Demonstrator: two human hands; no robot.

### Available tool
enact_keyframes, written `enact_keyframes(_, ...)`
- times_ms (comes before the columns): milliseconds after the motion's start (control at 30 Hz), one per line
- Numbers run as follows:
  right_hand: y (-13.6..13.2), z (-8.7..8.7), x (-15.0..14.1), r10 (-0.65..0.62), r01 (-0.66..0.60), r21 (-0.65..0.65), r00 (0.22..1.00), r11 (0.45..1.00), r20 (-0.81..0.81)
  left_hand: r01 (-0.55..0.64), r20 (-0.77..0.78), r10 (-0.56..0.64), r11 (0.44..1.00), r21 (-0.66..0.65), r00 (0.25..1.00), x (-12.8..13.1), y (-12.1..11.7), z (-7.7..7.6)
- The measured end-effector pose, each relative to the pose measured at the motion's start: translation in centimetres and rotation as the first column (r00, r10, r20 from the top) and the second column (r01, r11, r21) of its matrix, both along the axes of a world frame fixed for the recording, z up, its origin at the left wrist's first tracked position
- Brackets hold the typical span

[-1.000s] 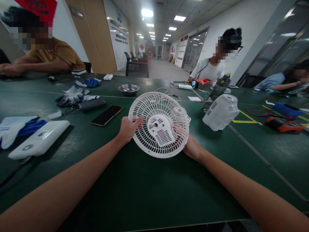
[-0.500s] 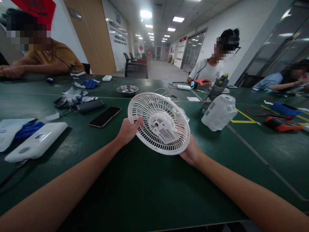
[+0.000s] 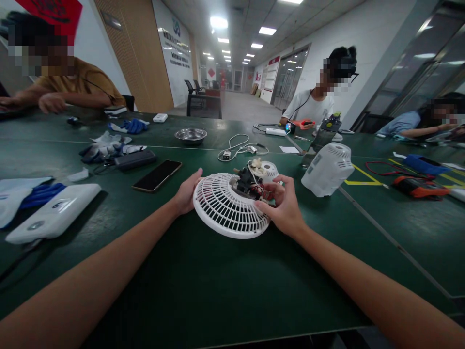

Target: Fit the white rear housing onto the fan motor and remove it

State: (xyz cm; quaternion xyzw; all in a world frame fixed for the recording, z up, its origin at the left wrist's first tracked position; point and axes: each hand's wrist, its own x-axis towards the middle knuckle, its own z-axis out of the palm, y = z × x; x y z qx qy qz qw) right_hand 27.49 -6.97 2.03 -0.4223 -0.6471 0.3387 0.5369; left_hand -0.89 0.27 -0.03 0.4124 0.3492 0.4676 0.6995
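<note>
A white fan grille is in front of me, just over the green table, with its ribbed back turned up. On its hub sits a dark fan motor with reddish windings and a cream-coloured part on top. My left hand grips the grille's left rim, thumb up, with the other fingers partly hidden behind it. On the other side, my right hand has its fingers closed around the motor's right side, thumb low near the ribs. A white slotted piece shows just behind the motor.
Right of my hands stands a white plastic housing, by a bottle. A phone, metal bowl, white cable and white power bank lie about. An orange multimeter is far right. Several people sit around.
The grille has tipped over, so its ribbed back and the motor now face up. My right hand has come from behind the rim onto the motor. The cable behind is now uncovered.
</note>
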Motion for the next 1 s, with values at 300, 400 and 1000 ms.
enact_keyframes(300,2.5,0.1,3.1,-0.175,0.087,0.254,0.922,0.963,0.346,-0.061,-0.104,0.050,0.993,-0.103,0.993,0.4,0.8,-0.3)
enact_keyframes(400,4.5,-0.5,5.0,-0.382,0.255,0.324,0.816,0.911,0.434,-0.087,-0.127,0.074,0.991,-0.098,0.989,0.6,0.8,-0.3)
enact_keyframes(1000,3.7,0.5,2.4,-0.062,-0.064,-0.277,0.903,0.959,-0.426,-0.139,-0.235,0.155,0.987,0.083,0.959,0.9,0.7,-0.8)
